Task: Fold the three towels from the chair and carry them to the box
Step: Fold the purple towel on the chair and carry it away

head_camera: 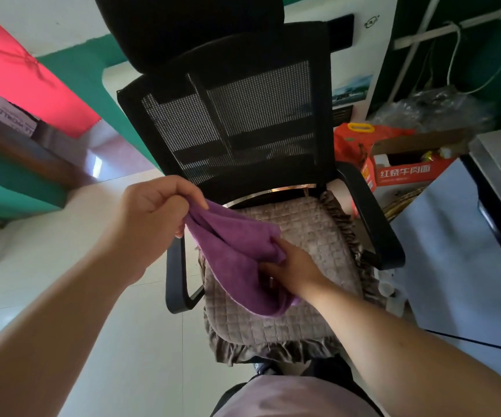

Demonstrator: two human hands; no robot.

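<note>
A single purple towel [237,251], soft and fleecy with a short nap, hangs doubled between two hands over the seat of a black office chair [231,121]. The left hand [156,206], at about 10 o'clock from the seat's middle, pinches the towel's upper corner between curled fingers and thumb, so the cloth runs down from there in long folds. The right hand [294,266], near the seat's centre, grips the towel's lower bunched part; its fingers are tucked under the cloth and cannot be counted. The towel's bottom loop touches the seat cushion [318,233], a grey-brown quilted pad stitched in small squares with a ruffled frill round its edge. Only one towel shows; whether others lie under it cannot be told. The chair has a see-through mesh back, a padded headrest cut off at the top edge, and two curved hard armrests. At 2 o'clock from the chair stands one open red-and-white cardboard box [405,170] with printed characters, its contents dim and hard to make out, and just behind it at 1 o'clock an orange bag with a yellow handle [360,127], partly hidden by the chair. Crumpled clear plastic [429,106] lies above the box. The floor [62,260] is pale glossy tile.
</note>
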